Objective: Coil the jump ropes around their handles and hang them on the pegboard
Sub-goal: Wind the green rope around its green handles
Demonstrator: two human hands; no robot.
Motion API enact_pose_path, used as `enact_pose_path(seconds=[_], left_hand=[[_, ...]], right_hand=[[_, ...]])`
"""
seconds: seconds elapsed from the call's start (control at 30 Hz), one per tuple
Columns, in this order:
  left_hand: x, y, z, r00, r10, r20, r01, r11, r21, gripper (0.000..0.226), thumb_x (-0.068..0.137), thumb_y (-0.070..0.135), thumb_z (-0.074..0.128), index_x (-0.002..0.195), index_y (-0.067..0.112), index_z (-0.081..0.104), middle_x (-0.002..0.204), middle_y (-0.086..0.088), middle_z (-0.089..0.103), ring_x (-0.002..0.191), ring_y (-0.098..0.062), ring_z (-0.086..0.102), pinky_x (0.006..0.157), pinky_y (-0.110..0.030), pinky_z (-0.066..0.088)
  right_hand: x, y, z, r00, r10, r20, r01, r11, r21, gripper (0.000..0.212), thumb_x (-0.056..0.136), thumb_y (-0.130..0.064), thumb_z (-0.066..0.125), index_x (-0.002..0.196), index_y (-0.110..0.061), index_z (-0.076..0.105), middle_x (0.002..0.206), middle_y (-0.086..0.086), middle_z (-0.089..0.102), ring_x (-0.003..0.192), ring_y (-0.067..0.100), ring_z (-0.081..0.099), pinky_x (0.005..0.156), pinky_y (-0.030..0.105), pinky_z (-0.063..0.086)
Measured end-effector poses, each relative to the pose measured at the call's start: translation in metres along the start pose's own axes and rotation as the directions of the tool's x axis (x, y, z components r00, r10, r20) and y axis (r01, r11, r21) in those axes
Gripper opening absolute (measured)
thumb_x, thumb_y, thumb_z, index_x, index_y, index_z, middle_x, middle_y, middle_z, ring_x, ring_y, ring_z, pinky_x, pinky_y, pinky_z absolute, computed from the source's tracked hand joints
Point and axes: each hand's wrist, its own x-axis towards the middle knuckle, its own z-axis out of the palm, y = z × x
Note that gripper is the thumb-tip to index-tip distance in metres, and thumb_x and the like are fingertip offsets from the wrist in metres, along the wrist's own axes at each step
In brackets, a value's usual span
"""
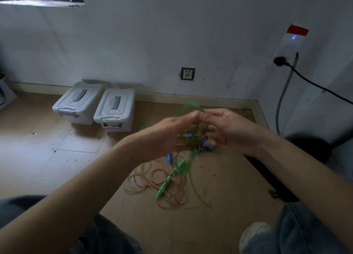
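Knees [298, 232]: ours, in jeans, lowest in view.
Left hand [168, 137]: pinching green rope [188, 108].
Right hand [231, 129]: pinching it too, fingertips touching.
Green handles [168, 179]: dangling over red-yellow rope [152, 181] on floor [57, 158].

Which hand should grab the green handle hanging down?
Probably the left hand. The green plastic jump rope handle dangles below and nearer that hand. The right hand looks busier: besides pinching the thin green rope at the top, its fingers seem curled around blue handles.
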Motion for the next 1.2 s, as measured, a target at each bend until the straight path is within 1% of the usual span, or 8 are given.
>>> enact_pose_path(seconds=[0.2,0.43,0.6,0.7,0.8,0.93,1.03,1.2], left_hand=[[-0.002,-0.016,0.002,0.991,-0.082,-0.103,0.123,0.863,0.490,0.015,0.090,0.019,0.054,0.100,0.020,0.065,0.087,0.006,0.072,0.080,-0.008,0.066,0.061,-0.018,0.050],[-0.009,-0.015,-0.019,0.975,-0.142,-0.169,0.184,0.944,0.273,0.030,0.089,0.034,0.047,0.090,0.015,0.070,0.056,0.009,0.057,0.047,-0.001,0.044,0.045,-0.011,0.035],[-0.003,-0.023,-0.033,0.880,-0.090,-0.466,0.371,0.743,0.557,0.028,0.093,0.033,0.046,0.092,0.018,0.070,0.078,0.005,0.060,0.059,-0.007,0.047,0.047,-0.016,0.040],[-0.002,-0.028,-0.040,0.874,-0.079,-0.480,0.304,0.859,0.412,0.026,0.092,0.035,0.045,0.104,0.020,0.064,0.102,-0.002,0.057,0.085,-0.012,0.055,0.056,-0.016,0.051],[-0.009,-0.014,-0.055,0.896,-0.016,-0.445,0.071,0.992,0.107,0.028,0.091,0.035,0.045,0.099,0.019,0.066,0.089,0.002,0.063,0.071,-0.008,0.054,0.052,-0.016,0.046],[-0.008,-0.014,-0.060,0.874,0.063,-0.481,0.133,0.922,0.363,0.019,0.093,0.023,0.048,0.102,0.022,0.065,0.084,0.004,0.059,0.075,-0.008,0.053,0.065,-0.020,0.044],[-0.007,-0.023,-0.046,0.972,-0.159,-0.174,0.234,0.740,0.630,0.053,0.083,0.021,0.063,0.131,0.030,0.041,0.118,0.014,0.049,0.111,-0.007,0.045,0.094,-0.025,0.039],[0.006,-0.020,-0.009,0.991,0.132,-0.024,-0.117,0.936,0.331,0.048,0.076,0.037,0.066,0.122,0.028,0.054,0.120,0.016,0.060,0.111,0.004,0.054,0.082,-0.006,0.044]], right_hand=[[-0.003,-0.010,-0.021,0.949,-0.049,-0.312,0.093,0.987,0.129,0.025,0.092,-0.022,0.050,0.088,-0.008,0.070,0.066,-0.002,0.063,0.056,0.006,0.058,0.045,0.016,0.046],[-0.006,0.006,-0.042,0.822,0.056,-0.567,0.041,0.987,0.156,0.024,0.095,-0.023,0.048,0.086,-0.010,0.066,0.072,0.003,0.057,0.046,0.005,0.051,0.037,0.015,0.038],[-0.004,0.007,-0.040,0.762,0.024,-0.647,0.177,0.954,0.244,0.023,0.095,-0.022,0.049,0.085,-0.010,0.066,0.072,0.001,0.064,0.045,0.004,0.047,0.035,0.014,0.032],[-0.005,0.004,-0.044,0.673,0.047,-0.738,0.245,0.928,0.282,0.023,0.095,-0.026,0.047,0.085,-0.014,0.065,0.070,-0.001,0.065,0.040,0.002,0.041,0.033,0.014,0.028],[-0.008,0.004,-0.051,0.603,0.111,-0.790,0.230,0.924,0.305,0.026,0.096,-0.030,0.046,0.084,-0.016,0.063,0.072,-0.001,0.060,0.043,0.002,0.037,0.033,0.014,0.025],[-0.002,0.009,-0.040,0.712,0.098,-0.695,0.104,0.964,0.243,0.026,0.094,-0.032,0.048,0.085,-0.015,0.066,0.076,-0.001,0.050,0.044,0.002,0.037,0.033,0.013,0.028],[0.001,0.006,-0.027,0.862,0.052,-0.504,0.096,0.960,0.262,0.024,0.093,-0.028,0.050,0.089,-0.011,0.067,0.075,0.001,0.057,0.039,0.001,0.041,0.034,0.012,0.033],[0.006,-0.003,-0.010,0.985,-0.067,-0.159,0.099,0.975,0.200,0.024,0.088,-0.024,0.053,0.094,-0.006,0.067,0.085,0.004,0.070,0.034,0.002,0.035,0.033,0.011,0.032]])
